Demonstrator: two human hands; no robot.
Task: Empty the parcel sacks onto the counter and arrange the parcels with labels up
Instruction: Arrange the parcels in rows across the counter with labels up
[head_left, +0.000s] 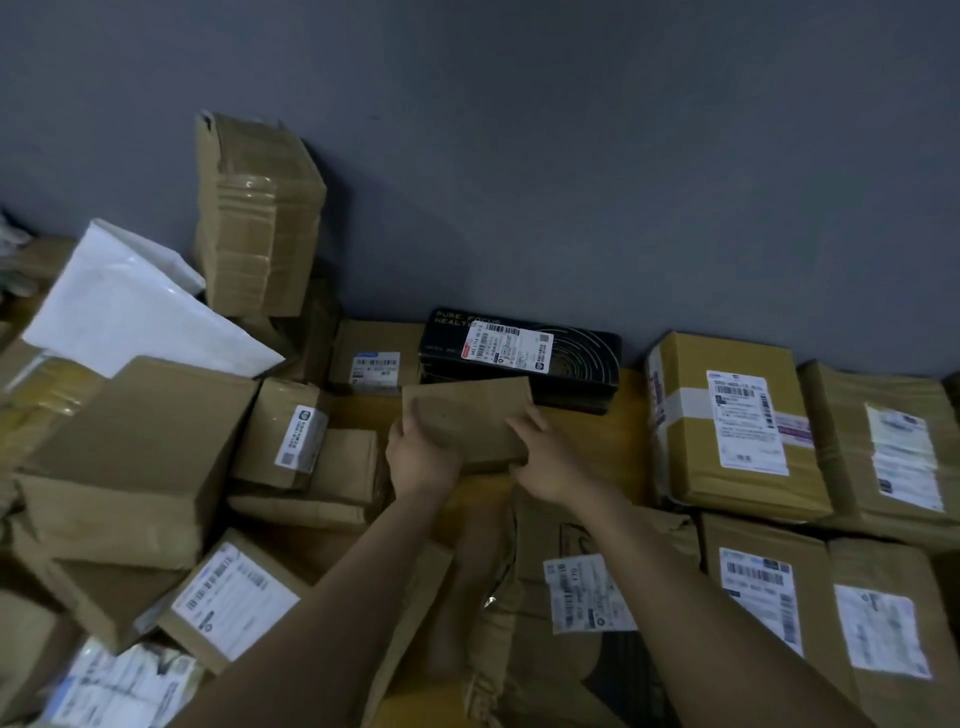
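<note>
Well, the only printing I can read is on the black carton (582, 358) against the grey wall (519, 156): pale capitals saying "PURE FOCUS" above a word starting "HEALT", with a white barcode label (511, 345) stuck face up across the lid. The other labels are too blurred to read, though the one on the crumpled brown parcel (535, 535) nearest the person seems to carry "170". To the right, taped cardboard boxes lie flat with their labels up, the labelled box (737, 421) by the wall among them. To the left is a loose heap: a white mailer bag (130, 306) leaning over a large brown box (135, 447), a tall carton (260, 218) standing on end against the wall, and a small box (291, 431) tilted with its label on the side face. Bare yellow counter (631, 426) shows between the groups. Both forearms reach forward over the crumpled parcel. The flat brown parcel (467, 415) sits just in front of the black carton, hiding its near edge, plain card facing up. The left hand (421, 457) grips its left end with fingers curled over the top, and the right hand (545, 462) clasps its near right corner. Whether it rests on the counter I cannot tell.
</note>
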